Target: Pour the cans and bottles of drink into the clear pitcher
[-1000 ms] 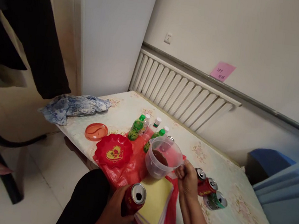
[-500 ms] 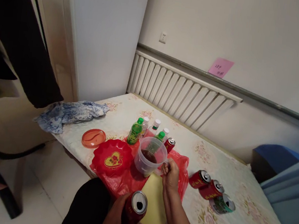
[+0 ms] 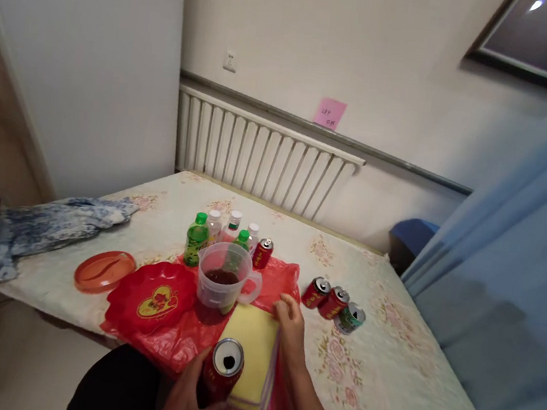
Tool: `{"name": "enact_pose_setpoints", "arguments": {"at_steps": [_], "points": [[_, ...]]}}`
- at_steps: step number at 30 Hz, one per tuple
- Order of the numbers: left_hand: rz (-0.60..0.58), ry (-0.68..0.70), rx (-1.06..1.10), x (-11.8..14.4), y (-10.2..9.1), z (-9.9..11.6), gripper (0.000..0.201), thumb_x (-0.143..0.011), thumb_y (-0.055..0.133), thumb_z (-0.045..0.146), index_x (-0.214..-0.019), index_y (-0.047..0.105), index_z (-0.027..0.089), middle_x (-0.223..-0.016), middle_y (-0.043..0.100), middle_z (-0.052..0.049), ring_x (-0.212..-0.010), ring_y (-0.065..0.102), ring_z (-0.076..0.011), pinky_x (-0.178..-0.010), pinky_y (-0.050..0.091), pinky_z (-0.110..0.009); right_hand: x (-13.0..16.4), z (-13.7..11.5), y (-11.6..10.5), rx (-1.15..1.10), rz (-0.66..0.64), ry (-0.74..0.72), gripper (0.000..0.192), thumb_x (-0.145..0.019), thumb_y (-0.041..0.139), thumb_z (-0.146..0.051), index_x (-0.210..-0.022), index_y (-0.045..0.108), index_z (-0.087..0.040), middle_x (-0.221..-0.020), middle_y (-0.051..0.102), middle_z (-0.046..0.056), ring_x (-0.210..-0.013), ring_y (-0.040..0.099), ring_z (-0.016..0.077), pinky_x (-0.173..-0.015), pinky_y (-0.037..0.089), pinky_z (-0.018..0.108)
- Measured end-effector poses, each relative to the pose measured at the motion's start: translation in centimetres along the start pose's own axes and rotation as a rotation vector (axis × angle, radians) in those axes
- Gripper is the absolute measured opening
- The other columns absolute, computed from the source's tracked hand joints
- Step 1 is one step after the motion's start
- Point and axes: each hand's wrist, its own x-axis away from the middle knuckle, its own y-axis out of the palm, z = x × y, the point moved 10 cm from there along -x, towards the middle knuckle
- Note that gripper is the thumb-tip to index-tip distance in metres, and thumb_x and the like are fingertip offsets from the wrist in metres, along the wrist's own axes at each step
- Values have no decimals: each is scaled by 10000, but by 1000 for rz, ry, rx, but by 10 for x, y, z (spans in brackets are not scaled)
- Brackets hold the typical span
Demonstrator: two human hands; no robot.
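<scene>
The left hand (image 3: 187, 399) grips an opened red can (image 3: 224, 372), upright, at the near edge of the bench (image 3: 412, 378), just left of a yellow pad (image 3: 252, 347). The right hand (image 3: 290, 325) rests open on the pad's far right corner, fingers spread flat, holding nothing. The pad lies on a red bag (image 3: 288, 281) spread over the flowered cloth of the bench.

Just beyond the pad stands a clear jug (image 3: 221, 284) with dark liquid in its bottom, its handle turned right, toward the right hand but apart from it. Left of the jug sits a red dish (image 3: 155, 297) with a yellow heart, and farther left an orange lid (image 3: 104, 270). Behind the jug stand a few small bottles (image 3: 196, 238), green and clear, with a small red can (image 3: 262, 253) upright beside them. To the right, three cans (image 3: 334, 304) lie on their sides in a row, touching. A blue patterned cloth (image 3: 22, 236) hangs over the bench's left end. A radiator (image 3: 259, 159) runs along the wall behind, with a pink note (image 3: 330, 113) stuck above it.
</scene>
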Motion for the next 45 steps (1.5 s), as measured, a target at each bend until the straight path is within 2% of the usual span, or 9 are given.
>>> {"name": "enact_pose_setpoints", "arguments": {"at_steps": [3,6,9,15,26,30,34,39,45], "points": [[-46,-3,36,-3,18,9,727,-545,689,172,-1247,500,169,-1291,602,-122,-1219,550,-329,-1045,440,-492,39,12,-6,5,-177,98,366,-740,720,-396,-1039,627,-207,-790,677,9,-767,636,197,-739,489,319],[-94,19,81,-5,37,25,743,-541,670,116,-1259,481,160,-1300,591,-127,-1217,554,-303,-1056,428,-474,76,8,-4,-11,-330,131,507,-655,774,-274,-1136,621,-229,-1016,704,54,-947,657,248,-852,498,376],[-147,83,81,-5,55,47,725,-553,689,108,-1249,496,168,-1267,614,-114,-1201,563,-295,-1048,433,-468,98,-3,-6,23,-393,134,672,-610,758,-153,-1248,571,-253,-1248,637,68,-1078,629,282,-936,479,413],[-276,164,78,3,89,78,681,-595,741,200,-1235,509,184,-1236,634,-89,-1153,586,-281,-1021,453,-433,104,-9,-30,95,-276,127,786,-537,698,-46,-1288,548,-226,-1242,649,60,-1171,579,310,-1015,439,438],[-505,192,181,15,138,106,734,-626,703,146,-1318,462,195,-1274,614,-74,-1158,575,-253,-1037,426,-378,104,-26,-72,266,-128,12,689,-530,678,-77,-1206,586,-169,-1160,682,67,-1093,623,275,-982,481,387],[-569,184,165,9,155,95,818,-610,723,192,-1371,424,199,-1349,563,-101,-1215,541,-285,-1065,401,-422,99,-26,-96,314,-39,-28,636,-539,691,-120,-1170,615,-164,-1117,700,74,-1060,637,280,-958,495,393],[-407,245,-129,-19,150,61,686,-702,666,362,-1329,489,147,-1346,553,-171,-1256,508,-325,-1077,376,-505,91,-15,-133,266,65,-31,614,-569,719,-207,-1173,617,-160,-1122,702,91,-1045,655,282,-923,527,381],[-182,545,-594,-48,147,44,449,-872,468,364,-1262,548,157,-1277,613,-130,-1221,543,-260,-1052,429,-455,80,-3,-190,313,248,-24,613,-580,740,-300,-1165,622,-162,-1081,717,97,-985,681,283,-868,557,384],[-130,593,-720,-70,151,26,418,-878,455,309,-1214,588,99,-1329,571,-199,-1271,495,-327,-1054,393,-525,65,-3,-255,483,485,-11,586,-548,744,-401,-1074,658,-159,-952,740,88,-843,698,277,-773,567,376]]}}
